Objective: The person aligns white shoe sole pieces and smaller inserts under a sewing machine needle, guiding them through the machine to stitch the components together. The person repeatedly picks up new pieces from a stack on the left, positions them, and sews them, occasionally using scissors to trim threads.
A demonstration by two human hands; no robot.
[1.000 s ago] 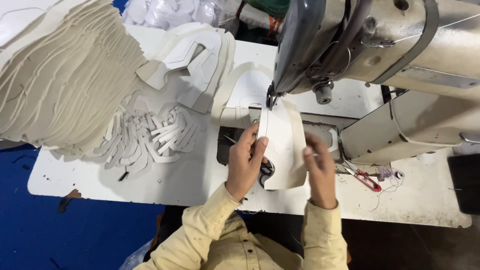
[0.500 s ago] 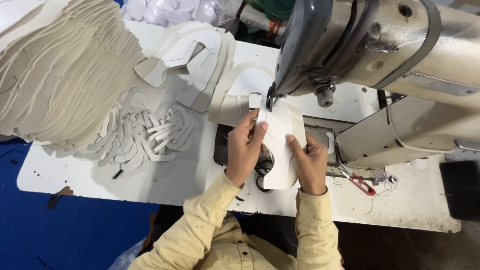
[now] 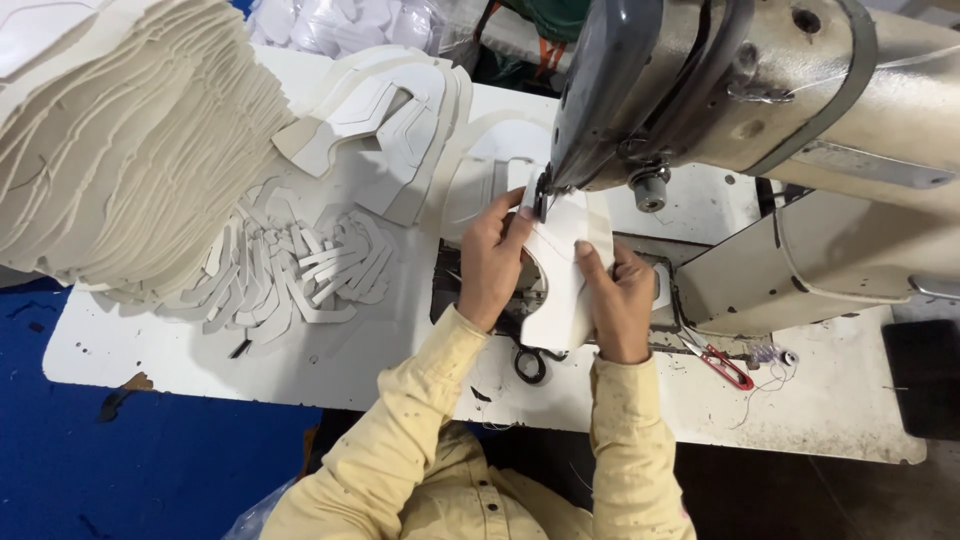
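Stitching step, it seems: the left hand and right hand, each grip pinching the white cut piece, hold it under the sewing machine head; next calls for steady feeding along the seam

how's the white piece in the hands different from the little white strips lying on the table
The white piece is broad and curved, held by the left hand and right hand under the sewing machine. The strips are narrow, many, loose and untouched. Both are white cut material.
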